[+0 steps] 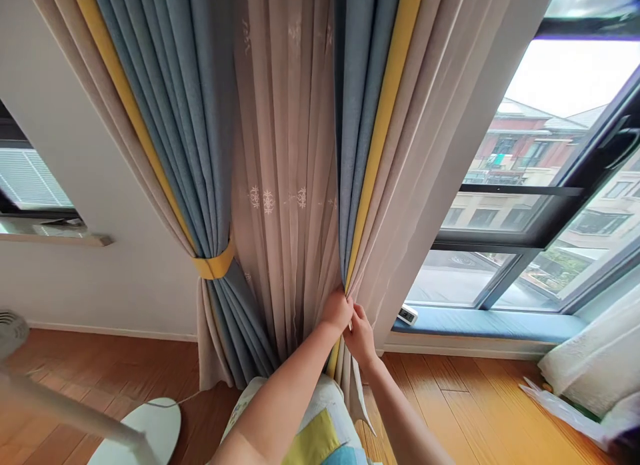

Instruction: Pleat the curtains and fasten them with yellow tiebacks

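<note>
The right curtain panel (380,118), blue with a yellow stripe and a beige border, is bunched to a narrow waist at my hands. My left hand (337,310) is closed around the gathered cloth from its left side. Close beside it, my right hand (360,333) has its fingers pinched at the cloth's right edge; the exact fold between them is hidden. Below my hands the panel's lower end hangs down. To the left, the matching curtain panel (165,105) is cinched by a yellow tieback (215,262). Between the two hangs a beige sheer curtain (285,152) with white embroidery.
A padded seat or stool with a patchwork cover (315,432) is below my forearms. A white stand base (150,428) with a cord is at lower left. A window (525,205) with a blue sill (490,323) and a small white device (408,314) is at right.
</note>
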A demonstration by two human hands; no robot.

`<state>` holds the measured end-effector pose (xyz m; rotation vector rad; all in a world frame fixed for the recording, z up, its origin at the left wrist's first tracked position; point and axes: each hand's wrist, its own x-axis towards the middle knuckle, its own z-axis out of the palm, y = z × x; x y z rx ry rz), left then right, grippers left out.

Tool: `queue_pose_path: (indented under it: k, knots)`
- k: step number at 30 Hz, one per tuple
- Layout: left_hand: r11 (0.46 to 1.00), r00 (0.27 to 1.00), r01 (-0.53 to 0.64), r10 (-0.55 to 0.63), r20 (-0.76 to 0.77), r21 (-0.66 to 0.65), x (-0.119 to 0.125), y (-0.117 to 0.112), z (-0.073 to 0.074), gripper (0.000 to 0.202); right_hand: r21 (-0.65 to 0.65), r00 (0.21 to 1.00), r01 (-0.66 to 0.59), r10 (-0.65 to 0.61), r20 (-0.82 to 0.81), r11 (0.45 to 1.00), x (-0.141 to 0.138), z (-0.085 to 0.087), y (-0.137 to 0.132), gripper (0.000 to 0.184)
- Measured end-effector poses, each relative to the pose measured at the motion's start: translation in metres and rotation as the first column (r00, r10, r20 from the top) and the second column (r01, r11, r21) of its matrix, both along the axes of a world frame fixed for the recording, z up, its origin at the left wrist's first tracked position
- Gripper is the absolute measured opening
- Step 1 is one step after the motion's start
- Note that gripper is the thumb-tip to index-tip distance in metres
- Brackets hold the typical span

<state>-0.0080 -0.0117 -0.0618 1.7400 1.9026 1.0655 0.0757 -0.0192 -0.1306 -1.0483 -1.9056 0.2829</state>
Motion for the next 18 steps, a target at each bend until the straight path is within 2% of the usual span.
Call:
queue_pose_path:
  k: [2,4,5,7,9,11,13,15,18]
  knots:
    - [0.998,0.997,-0.003,-0.002,-0.072,-0.060,-0.005,0.003,-0.001,0.030,-0.026,0.999,-0.042,0.043,0.033,0.999,0.005,-0.010,-0.023,0.040]
    - [0.998,0.996,0.008,-0.014,-0.094,-0.059,-0.009,0.002,-0.003,0.031,-0.105,0.971,-0.167,0.182,0.152,0.980,0.014,-0.025,-0.051,0.042]
    - [0.998,0.995,0.015,-0.020,-0.101,-0.054,-0.009,0.002,-0.004,0.033,-0.180,0.918,-0.273,0.312,0.245,0.945,0.018,-0.035,-0.065,0.044]
    - [0.999,0.993,0.028,-0.033,-0.114,-0.042,-0.009,-0.001,-0.005,0.035,-0.348,0.715,-0.452,0.567,0.410,0.821,0.026,-0.058,-0.091,0.053]
    - [0.999,0.992,0.036,-0.039,-0.123,-0.032,-0.006,-0.005,-0.007,0.036,-0.471,0.550,-0.475,0.668,0.501,0.744,0.029,-0.081,-0.109,0.064]
    - [0.999,0.991,0.039,-0.042,-0.128,-0.027,-0.004,-0.007,-0.008,0.036,-0.521,0.451,-0.431,0.676,0.582,0.736,0.026,-0.099,-0.117,0.066]
    - [0.999,0.990,0.041,-0.044,-0.131,-0.024,-0.002,-0.009,-0.008,0.036,-0.510,0.391,-0.388,0.638,0.663,0.768,0.020,-0.110,-0.119,0.066]
    - [0.999,0.990,0.043,-0.045,-0.132,-0.020,-0.002,-0.011,-0.009,0.036,-0.483,0.389,-0.363,0.600,0.699,0.797,0.013,-0.112,-0.117,0.064]
    - [0.999,0.990,0.046,-0.047,-0.131,-0.011,-0.004,-0.012,-0.009,0.036,-0.512,0.468,-0.305,0.595,0.654,0.803,0.007,-0.106,-0.110,0.061]
